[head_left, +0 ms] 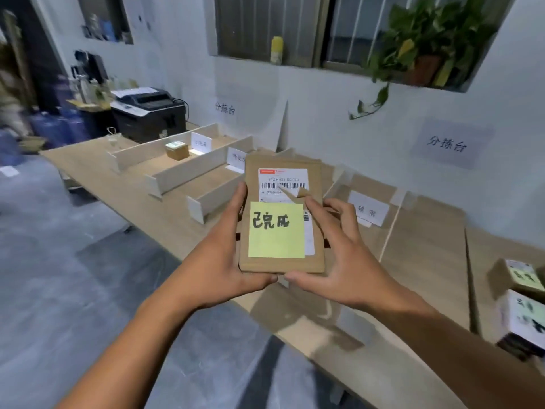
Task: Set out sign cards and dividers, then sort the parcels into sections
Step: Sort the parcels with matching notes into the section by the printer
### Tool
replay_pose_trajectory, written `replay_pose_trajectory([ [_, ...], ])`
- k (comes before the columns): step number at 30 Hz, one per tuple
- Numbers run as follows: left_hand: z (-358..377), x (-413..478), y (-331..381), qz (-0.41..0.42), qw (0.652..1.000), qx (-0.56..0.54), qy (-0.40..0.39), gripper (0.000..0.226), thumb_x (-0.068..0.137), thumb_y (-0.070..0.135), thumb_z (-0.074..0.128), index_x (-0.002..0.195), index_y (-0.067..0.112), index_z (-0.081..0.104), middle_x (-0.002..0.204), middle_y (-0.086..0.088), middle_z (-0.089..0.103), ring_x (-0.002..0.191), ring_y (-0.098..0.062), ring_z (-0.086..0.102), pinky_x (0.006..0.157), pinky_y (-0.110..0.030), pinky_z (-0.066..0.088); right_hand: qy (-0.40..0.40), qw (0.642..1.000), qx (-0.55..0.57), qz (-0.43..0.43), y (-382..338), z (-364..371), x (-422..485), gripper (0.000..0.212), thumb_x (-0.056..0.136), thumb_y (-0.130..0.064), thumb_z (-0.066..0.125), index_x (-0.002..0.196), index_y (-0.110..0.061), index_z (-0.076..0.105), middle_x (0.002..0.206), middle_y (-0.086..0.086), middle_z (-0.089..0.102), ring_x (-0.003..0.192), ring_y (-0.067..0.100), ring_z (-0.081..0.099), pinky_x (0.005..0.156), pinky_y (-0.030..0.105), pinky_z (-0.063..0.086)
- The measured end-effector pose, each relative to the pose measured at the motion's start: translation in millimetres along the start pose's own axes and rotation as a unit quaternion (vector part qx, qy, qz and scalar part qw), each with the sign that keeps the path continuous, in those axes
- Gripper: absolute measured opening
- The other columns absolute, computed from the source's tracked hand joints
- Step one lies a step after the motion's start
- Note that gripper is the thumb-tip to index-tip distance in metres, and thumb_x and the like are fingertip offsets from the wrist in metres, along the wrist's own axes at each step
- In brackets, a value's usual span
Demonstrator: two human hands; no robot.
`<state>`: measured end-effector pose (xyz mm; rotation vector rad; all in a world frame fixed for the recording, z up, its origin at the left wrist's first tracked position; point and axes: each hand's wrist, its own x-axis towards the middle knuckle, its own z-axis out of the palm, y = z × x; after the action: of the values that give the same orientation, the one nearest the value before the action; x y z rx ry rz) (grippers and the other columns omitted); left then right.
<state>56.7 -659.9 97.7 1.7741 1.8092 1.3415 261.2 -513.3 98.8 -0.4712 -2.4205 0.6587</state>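
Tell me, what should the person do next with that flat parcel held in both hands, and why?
Probably lower the parcel into one of the sections between the dividers. The left hand and right hand grip it above the table, label up; the sign cards already stand, and a small box sits in a far section. Which section fits, I cannot tell: the cards are blurred.

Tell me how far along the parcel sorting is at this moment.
Done: dividers and sign cards stand on the table, and one small box already sits in a section. In hand: the left hand and right hand hold a flat parcel with a yellow note. Left: placing it, plus the parcels at the table's right end.
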Motion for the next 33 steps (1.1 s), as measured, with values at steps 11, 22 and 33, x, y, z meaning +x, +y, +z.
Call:
replay_pose_trajectory([
  [11,-188.4,60.2,-175.9,-0.074,0.992,0.056,0.091,0.14,0.066,0.047,0.092,0.159,0.044,-0.013,0.154,0.039,0.031,0.131,0.017,0.043,0.096,-0.001,0.037,-0.051,0.992,0.071,-0.09,-5.9,175.0,262.8,0.112,0.059,-0.069,0.081,0.147,-0.067,0.013,0.147,-0.027,0.015,0.144,-0.002,0.026,0.112,0.016,0.03],
  [22,-367.5,174.4,-341.4,-0.136,0.978,0.084,0.135,0.136,0.064,0.054,0.088,0.157,0.052,-0.012,0.147,0.04,0.041,0.129,0.012,0.05,0.097,-0.009,0.045,-0.101,0.974,0.131,-0.153,-0.1,323.9,530.9,0.111,0.063,-0.069,0.08,0.153,-0.055,0.015,0.149,-0.013,0.019,0.143,0.002,0.029,0.101,0.017,0.05],
  [33,-535.8,238.5,-559.4,-0.135,0.98,0.048,0.139,0.138,0.063,0.046,0.092,0.155,0.056,-0.01,0.137,0.044,0.047,0.123,0.014,0.052,0.087,-0.001,0.044,-0.102,0.98,0.077,-0.152,-5.8,507.2,732.1,0.112,0.067,-0.07,0.078,0.158,-0.043,0.018,0.149,-0.008,0.02,0.143,0.006,0.03,0.099,0.007,0.044],
])
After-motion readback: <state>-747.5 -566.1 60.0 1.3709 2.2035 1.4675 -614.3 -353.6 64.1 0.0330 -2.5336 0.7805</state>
